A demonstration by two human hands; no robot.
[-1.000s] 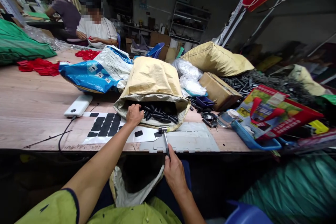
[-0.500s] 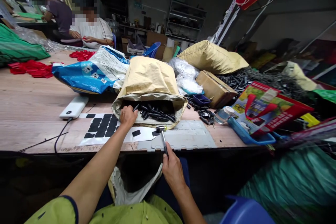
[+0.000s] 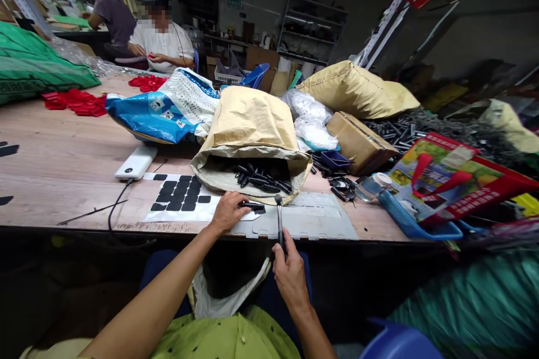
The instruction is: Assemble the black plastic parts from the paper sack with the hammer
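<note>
The open tan sack [image 3: 252, 118] lies on the table [image 3: 67, 162] with its mouth towards the wearer, black pieces [image 3: 261, 178] heaped inside. Just in front of that mouth, the left hand [image 3: 229, 212] has its grip closed on a black part [image 3: 254, 207]. In front of the sack too, a little further right, the right hand [image 3: 289, 269] has its grip clamped around the handle of a small hammer [image 3: 280, 223], whose head stands close to the sack's lower lip. That lip bounds the space directly beyond both the part and the hammer head.

Left of the sack's mouth, a white sheet with black pads [image 3: 179, 193] reaches in under the left hand; a grey plate [image 3: 315, 217] lies in front and to the right. Further left of the sack are a white device [image 3: 137, 162] with a dark cable [image 3: 114, 202] and, farther back, a blue-and-white bag [image 3: 155, 115].

Right of the sack come loose black parts [image 3: 343, 189], a dark blue tray [image 3: 334, 159], a cardboard box [image 3: 357, 140] and a transparent jar [image 3: 374, 186]. Farther right, a red printed bag [image 3: 450, 174] leans over a light blue tray [image 3: 398, 216], crowding that side. Beyond the sack, to the left, two people [image 3: 162, 42] [image 3: 113, 22] sit; the nearer one holds something small and red.
</note>
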